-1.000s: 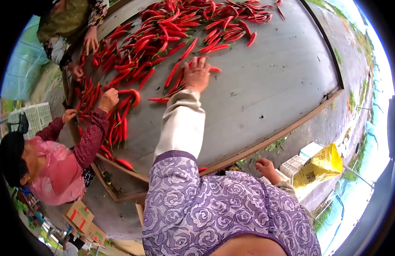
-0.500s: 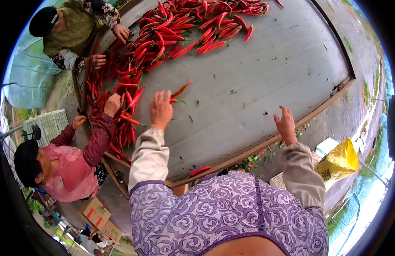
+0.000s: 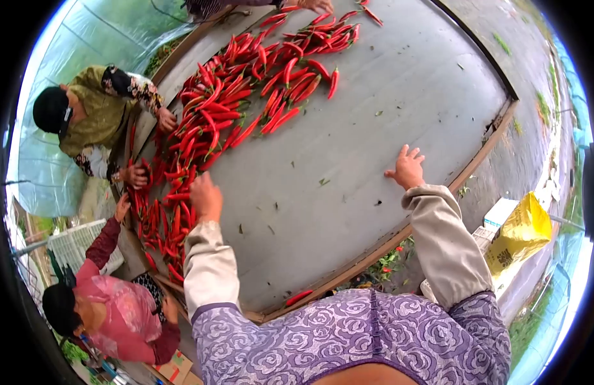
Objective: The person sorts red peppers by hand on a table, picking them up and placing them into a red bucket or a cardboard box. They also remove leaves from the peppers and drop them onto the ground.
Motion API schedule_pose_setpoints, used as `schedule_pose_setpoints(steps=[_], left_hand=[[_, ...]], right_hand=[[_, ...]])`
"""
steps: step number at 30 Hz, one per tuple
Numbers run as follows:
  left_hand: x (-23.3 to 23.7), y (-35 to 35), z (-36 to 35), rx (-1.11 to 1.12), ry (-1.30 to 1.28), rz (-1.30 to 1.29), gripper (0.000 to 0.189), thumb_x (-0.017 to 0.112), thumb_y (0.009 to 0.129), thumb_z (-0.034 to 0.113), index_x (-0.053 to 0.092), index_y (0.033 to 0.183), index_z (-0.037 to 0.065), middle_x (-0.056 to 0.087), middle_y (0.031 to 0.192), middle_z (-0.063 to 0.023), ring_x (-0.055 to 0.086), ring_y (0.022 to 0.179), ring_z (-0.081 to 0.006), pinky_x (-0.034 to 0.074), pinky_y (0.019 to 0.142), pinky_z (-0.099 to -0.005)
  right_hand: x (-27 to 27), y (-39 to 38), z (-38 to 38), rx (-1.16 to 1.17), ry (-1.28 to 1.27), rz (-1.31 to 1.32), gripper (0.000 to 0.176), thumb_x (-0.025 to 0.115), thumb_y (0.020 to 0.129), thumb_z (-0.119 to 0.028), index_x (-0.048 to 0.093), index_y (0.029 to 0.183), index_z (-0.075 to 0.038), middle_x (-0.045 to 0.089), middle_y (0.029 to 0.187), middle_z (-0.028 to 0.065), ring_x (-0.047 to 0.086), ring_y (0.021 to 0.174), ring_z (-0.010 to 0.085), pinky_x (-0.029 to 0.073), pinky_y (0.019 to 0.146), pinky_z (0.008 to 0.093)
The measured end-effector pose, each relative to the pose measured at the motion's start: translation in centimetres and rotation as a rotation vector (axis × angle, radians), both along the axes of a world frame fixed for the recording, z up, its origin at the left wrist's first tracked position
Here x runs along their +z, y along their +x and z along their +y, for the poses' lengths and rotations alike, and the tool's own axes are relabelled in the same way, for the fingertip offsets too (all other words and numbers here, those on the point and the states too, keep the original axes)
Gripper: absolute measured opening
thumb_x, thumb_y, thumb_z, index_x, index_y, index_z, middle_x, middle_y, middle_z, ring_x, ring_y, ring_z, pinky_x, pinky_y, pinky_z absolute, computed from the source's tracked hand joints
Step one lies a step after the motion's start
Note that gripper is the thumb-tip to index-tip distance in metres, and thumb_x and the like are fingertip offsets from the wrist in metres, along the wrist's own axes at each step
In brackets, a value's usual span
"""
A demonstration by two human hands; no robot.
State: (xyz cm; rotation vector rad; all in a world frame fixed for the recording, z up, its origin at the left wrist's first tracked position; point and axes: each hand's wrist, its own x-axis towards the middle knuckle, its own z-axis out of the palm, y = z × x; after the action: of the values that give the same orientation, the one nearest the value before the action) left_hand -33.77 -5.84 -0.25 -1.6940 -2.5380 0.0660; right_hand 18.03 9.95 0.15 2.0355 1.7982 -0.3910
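Observation:
My left hand (image 3: 206, 197) is at the near edge of a long heap of red chili peppers (image 3: 210, 119) on a grey tabletop (image 3: 309, 212). Its fingers are curled in beside the peppers, and the hand's own back hides whatever is between them. Well to the right, my right hand (image 3: 407, 168) hovers over or rests on the bare grey surface, fingers spread and holding nothing. A single red chili (image 3: 299, 298) lies at the table's near edge, close to my body. Bits of leaf (image 3: 324, 182) are scattered on the surface.
Across the left side, a co-worker in an olive vest (image 3: 94, 125) has both hands at the heap. A person in pink (image 3: 127, 314) stands nearer. Another hand (image 3: 317, 5) reaches in at the top. A wooden rim (image 3: 390, 247) edges the table; a yellow bag (image 3: 521, 237) stands right.
My left hand has moved left to the heap, and the orange-red chili beside it no longer lies there. The co-worker in pink has drawn one hand back. The view has shifted.

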Motion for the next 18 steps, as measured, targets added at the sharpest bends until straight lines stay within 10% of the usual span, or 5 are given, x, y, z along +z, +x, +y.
schedule_pose_setpoints(steps=[7, 10, 13, 18], left_hand=[[-2.2, 21.4, 28.6, -0.544, 0.253, -0.332, 0.061, 0.074, 0.075, 0.029, 0.05, 0.13, 0.016, 0.05, 0.131, -0.0118, 0.043, 0.127, -0.0337, 0.039, 0.101, -0.0505], [-0.5, 25.9, 35.0, -0.498, -0.074, -0.167, 0.069, 0.067, 0.079, 0.052, 0.046, 0.141, 0.027, 0.039, 0.148, -0.0087, 0.023, 0.144, -0.0336, 0.021, 0.109, -0.0686], [0.6, 23.7, 37.0, -0.321, -0.238, -0.239, 0.075, 0.062, 0.078, 0.062, 0.046, 0.142, 0.027, 0.035, 0.152, -0.0075, 0.024, 0.144, -0.0341, 0.02, 0.108, -0.0714], [-4.1, 14.0, 28.4, -0.28, 0.111, -0.264, 0.047, 0.071, 0.069, 0.035, 0.059, 0.111, 0.016, 0.051, 0.123, -0.0083, 0.05, 0.117, -0.0324, 0.046, 0.09, -0.057]], right_hand=[[1.1, -0.3, 0.0, 0.073, -0.03, -0.005, 0.117, 0.085, 0.067, -0.046, 0.02, 0.147, 0.01, 0.024, 0.142, 0.0464, 0.032, 0.128, 0.0638, 0.047, 0.1, 0.0475], [1.5, -0.3, 0.2, 0.073, -0.039, -0.002, 0.117, 0.086, 0.066, -0.045, 0.021, 0.147, 0.01, 0.025, 0.142, 0.0461, 0.032, 0.128, 0.0636, 0.048, 0.099, 0.0469], [1.4, -0.1, 0.3, 0.088, -0.042, -0.004, 0.116, 0.086, 0.066, -0.045, 0.022, 0.146, 0.01, 0.025, 0.142, 0.0456, 0.032, 0.129, 0.0634, 0.048, 0.099, 0.0475], [0.9, 0.1, 0.3, 0.084, -0.042, 0.008, 0.116, 0.084, 0.067, -0.048, 0.022, 0.147, 0.009, 0.025, 0.143, 0.0446, 0.032, 0.13, 0.0624, 0.052, 0.091, 0.0508]])
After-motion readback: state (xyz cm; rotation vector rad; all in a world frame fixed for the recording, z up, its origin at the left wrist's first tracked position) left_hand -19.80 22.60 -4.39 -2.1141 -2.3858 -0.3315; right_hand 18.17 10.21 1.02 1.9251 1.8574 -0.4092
